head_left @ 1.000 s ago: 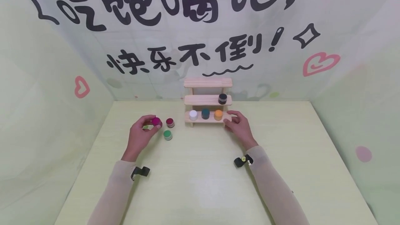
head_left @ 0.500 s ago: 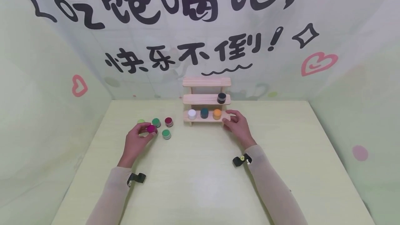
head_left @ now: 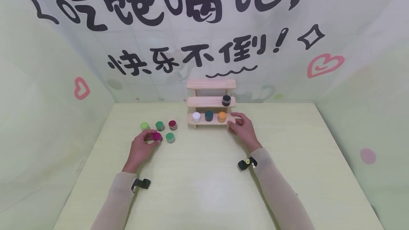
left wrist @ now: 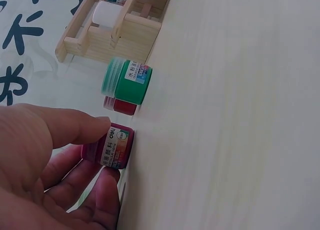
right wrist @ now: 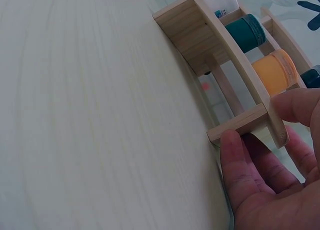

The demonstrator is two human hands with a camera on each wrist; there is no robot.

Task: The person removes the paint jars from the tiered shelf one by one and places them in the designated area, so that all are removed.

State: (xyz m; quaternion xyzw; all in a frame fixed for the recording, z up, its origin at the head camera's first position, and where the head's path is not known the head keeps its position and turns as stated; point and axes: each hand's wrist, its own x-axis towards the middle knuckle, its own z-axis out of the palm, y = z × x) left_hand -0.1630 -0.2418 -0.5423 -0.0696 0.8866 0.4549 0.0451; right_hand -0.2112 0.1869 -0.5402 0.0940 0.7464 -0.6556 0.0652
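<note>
In the head view my left hand [head_left: 142,149] pinches a magenta paint jar [head_left: 157,137] low over the table, left of a green paint jar [head_left: 170,137]. The left wrist view shows the labelled magenta jar [left wrist: 118,146] between thumb and fingers. My right hand [head_left: 244,129] grips the right end of the lowest step of a three-tier wooden stand [head_left: 211,83]. Thumb above and fingers below that end show in the right wrist view. White [head_left: 196,117], teal [head_left: 209,116] and orange [head_left: 222,117] paint jars stand on this step, and a black jar [head_left: 226,100] on the middle one.
Behind the left hand are a lime jar [head_left: 145,126], a darker green jar [head_left: 160,126] and a dark red jar [head_left: 172,125] in a row on the table [head_left: 204,180]. A printed cloth wall [head_left: 153,91] rises behind the stand.
My left hand has carried the magenta jar toward the table's front, then slightly right beside the green jar, uncovering the lime and darker green jars. The right hand stays on the stand.
</note>
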